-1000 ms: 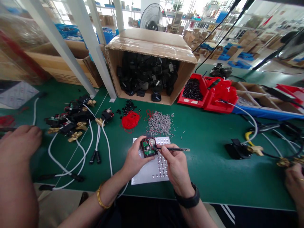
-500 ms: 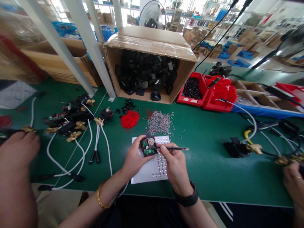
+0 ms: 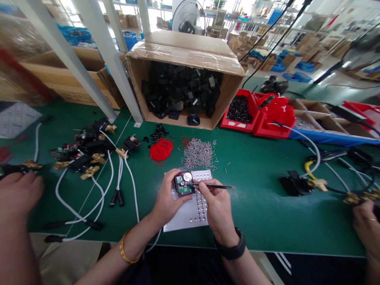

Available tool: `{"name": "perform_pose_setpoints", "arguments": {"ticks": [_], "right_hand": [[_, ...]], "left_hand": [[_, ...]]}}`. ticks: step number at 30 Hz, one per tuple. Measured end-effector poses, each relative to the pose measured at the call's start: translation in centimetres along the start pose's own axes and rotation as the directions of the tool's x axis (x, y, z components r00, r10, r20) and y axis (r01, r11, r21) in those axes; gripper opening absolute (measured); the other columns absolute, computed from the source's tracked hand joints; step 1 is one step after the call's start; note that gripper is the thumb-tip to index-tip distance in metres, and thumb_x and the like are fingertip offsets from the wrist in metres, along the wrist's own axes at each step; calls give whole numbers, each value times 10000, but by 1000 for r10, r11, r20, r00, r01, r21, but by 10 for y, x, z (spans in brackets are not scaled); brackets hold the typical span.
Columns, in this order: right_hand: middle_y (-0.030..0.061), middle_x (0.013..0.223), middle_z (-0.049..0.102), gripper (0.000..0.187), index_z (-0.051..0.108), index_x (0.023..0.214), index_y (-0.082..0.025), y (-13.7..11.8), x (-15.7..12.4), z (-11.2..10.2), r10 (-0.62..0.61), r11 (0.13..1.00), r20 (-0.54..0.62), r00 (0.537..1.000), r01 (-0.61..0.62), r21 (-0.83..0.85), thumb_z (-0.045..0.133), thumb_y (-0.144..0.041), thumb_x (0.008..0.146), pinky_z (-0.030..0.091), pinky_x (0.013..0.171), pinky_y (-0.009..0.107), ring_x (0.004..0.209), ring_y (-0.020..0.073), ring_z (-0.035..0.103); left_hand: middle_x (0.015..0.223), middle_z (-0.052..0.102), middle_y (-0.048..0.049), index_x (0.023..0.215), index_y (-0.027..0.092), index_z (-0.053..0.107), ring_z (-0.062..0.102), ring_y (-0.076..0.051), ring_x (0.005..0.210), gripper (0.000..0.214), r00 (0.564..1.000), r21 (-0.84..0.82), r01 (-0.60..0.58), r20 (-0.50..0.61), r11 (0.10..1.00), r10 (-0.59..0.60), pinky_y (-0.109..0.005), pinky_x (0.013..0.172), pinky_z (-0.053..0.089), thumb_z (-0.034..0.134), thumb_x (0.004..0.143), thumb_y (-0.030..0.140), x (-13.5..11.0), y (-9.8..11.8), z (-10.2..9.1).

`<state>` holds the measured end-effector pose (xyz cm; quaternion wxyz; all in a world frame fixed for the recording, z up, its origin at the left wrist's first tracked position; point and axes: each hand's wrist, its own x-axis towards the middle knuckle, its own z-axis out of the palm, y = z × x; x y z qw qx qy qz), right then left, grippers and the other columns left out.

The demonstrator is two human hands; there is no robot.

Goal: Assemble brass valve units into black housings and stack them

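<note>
My left hand grips a small black module with a green circuit board and a round silver part on top. It is held just above a white sheet dotted with small silver discs. My right hand pinches thin black tweezers whose tip rests on the module's board. A heap of short metal pins and a bundle of red rings lie just beyond the sheet.
A tipped cardboard box full of black parts stands at the back, with red bins to its right. Brass fittings with white cables spread at left. Another person's hand rests far left, and a further hand far right.
My hands stay on the module and tweezers, with the module tilted slightly. The hand at far left has drawn back toward the table's near edge.
</note>
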<state>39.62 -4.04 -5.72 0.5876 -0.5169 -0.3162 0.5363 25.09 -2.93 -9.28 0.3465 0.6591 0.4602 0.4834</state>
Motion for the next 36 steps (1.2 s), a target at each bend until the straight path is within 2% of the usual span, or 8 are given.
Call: {"name": "perform_pose_setpoints", "arguments": {"ticks": [5, 11, 15, 20, 26, 30, 34, 36], "right_hand": [[63, 874, 672, 47, 655, 794, -206, -9, -15, 1, -245, 936, 40, 969, 247, -249, 665, -242, 766, 470, 819, 390, 882, 238, 610], [45, 942, 619, 233, 601, 1037, -279, -52, 51, 9, -677, 594, 132, 725, 643, -484, 423, -191, 914, 435, 876, 380, 925, 205, 578], [108, 1096, 528, 210, 594, 1061, -210, -64, 166, 49, -348, 210, 323, 880, 409, -888, 480, -196, 885, 450, 772, 354, 878, 226, 577], [124, 1067, 535, 132, 618, 864, -149, -57, 230, 73, -278, 231, 286, 917, 352, -907, 497, -104, 837, 442, 761, 331, 833, 209, 595], [-5, 643, 486, 219, 488, 853, -174, -53, 134, -26, -336, 512, 49, 941, 226, -829, 377, -352, 915, 389, 492, 240, 530, 131, 465], [-94, 479, 288, 386, 444, 706, -205, -23, 32, -109, 46, 954, -190, 981, -99, -282, 620, -548, 727, 143, 354, 191, 371, 64, 176], [-17, 522, 457, 344, 591, 651, -183, -18, -9, -150, -75, 845, -337, 939, -119, -521, 779, -459, 566, 249, 408, 225, 450, 116, 361], [48, 728, 585, 335, 673, 755, -194, -31, -10, -161, -369, 564, -281, 886, -27, -826, 824, -359, 506, 350, 527, 259, 652, 190, 490]], "left_hand": [[1303, 371, -81, 1137, 269, 428, 394, -247, 1222, 419, 982, 114, -190, 43, 975, 186, -466, 1010, 376, 652, 789, 199, -2, -6, -1], [1337, 342, -91, 1171, 289, 410, 403, -253, 1225, 406, 973, 182, -231, 30, 956, 230, -462, 966, 438, 580, 826, 158, -4, -15, -3], [1338, 371, -103, 1170, 290, 430, 452, -267, 1202, 396, 958, 232, -281, 9, 931, 287, -436, 912, 497, 567, 821, 162, -4, -20, -2], [1271, 453, -128, 1164, 276, 431, 491, -307, 1160, 435, 993, 102, -96, -59, 990, 102, -499, 910, 480, 614, 776, 202, -4, -21, 3], [1293, 348, -116, 1240, 233, 414, 435, -300, 1193, 686, 984, -2, 179, -22, 984, -179, -484, 995, 413, 741, 639, 274, 4, -14, -3], [1254, 387, -77, 1140, 243, 489, 437, -305, 1174, 622, 967, 107, 252, 13, 962, -255, -522, 1014, 377, 764, 598, 377, 13, -4, -12], [1160, 500, -67, 1176, 251, 395, 529, -284, 1067, 665, 905, 24, 419, 75, 908, -420, -523, 967, 416, 734, 622, 390, 13, 4, -9], [1141, 520, -66, 1192, 258, 333, 545, -269, 1053, 678, 877, -98, 479, 102, 872, -470, -485, 928, 457, 711, 644, 388, 10, 6, -3]]}}
